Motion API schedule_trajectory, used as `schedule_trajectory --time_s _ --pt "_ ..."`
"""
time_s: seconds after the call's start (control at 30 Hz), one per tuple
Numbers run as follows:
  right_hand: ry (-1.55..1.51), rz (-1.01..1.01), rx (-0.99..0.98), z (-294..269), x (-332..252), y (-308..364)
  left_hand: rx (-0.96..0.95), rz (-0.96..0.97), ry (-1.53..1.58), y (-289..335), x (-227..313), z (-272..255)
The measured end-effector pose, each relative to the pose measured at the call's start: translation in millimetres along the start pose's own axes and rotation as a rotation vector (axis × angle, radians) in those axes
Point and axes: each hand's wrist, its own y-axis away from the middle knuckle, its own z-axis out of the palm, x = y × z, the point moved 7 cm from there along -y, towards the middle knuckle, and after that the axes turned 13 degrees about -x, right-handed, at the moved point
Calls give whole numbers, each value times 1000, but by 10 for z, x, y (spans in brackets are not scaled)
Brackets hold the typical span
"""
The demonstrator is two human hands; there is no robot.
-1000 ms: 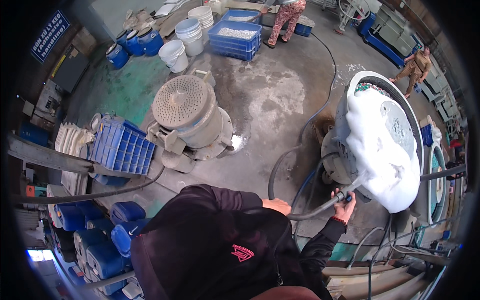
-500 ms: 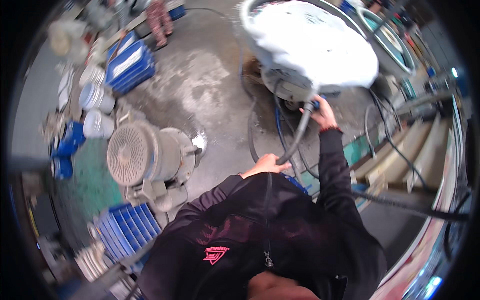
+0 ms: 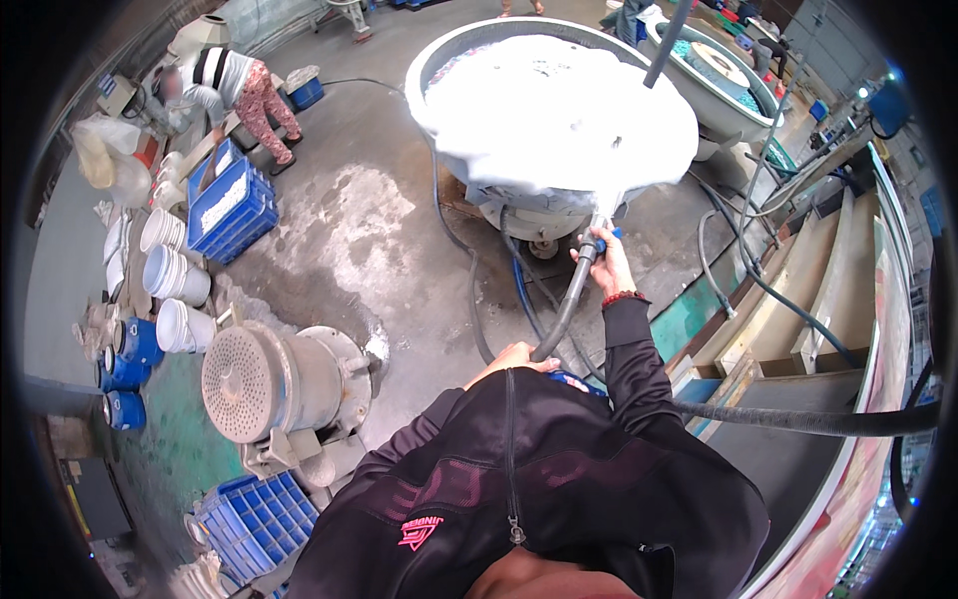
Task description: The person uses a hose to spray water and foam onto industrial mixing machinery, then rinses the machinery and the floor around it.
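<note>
Head view. Grips a grey hose [image 3: 565, 317] near its blue valve [image 3: 609, 239], with the right hand [image 3: 612, 268] closed around it; steadies it lower down with the left hand [image 3: 509, 361], apparently also curled around it (partly hidden by the jacket [image 3: 599, 479], impossible to tell how tightly). Aims the hose at the near side of a large round tub [image 3: 415, 95], with a pale stream [image 3: 605, 205] reaching the foam [image 3: 559, 110]. Seemingly well under way, with foam spread over nearly all of the opening; not finished, judging by the running stream.
</note>
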Motion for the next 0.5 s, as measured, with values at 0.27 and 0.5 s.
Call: schedule_trajectory --time_s 0.27,0.5 --pt "5 -66 13 -167 -503 -48 6 2 -124 -404 287 183" --pt "65 -79 -70 -122 -790 127 -64 -34 -154 -292 622 335"
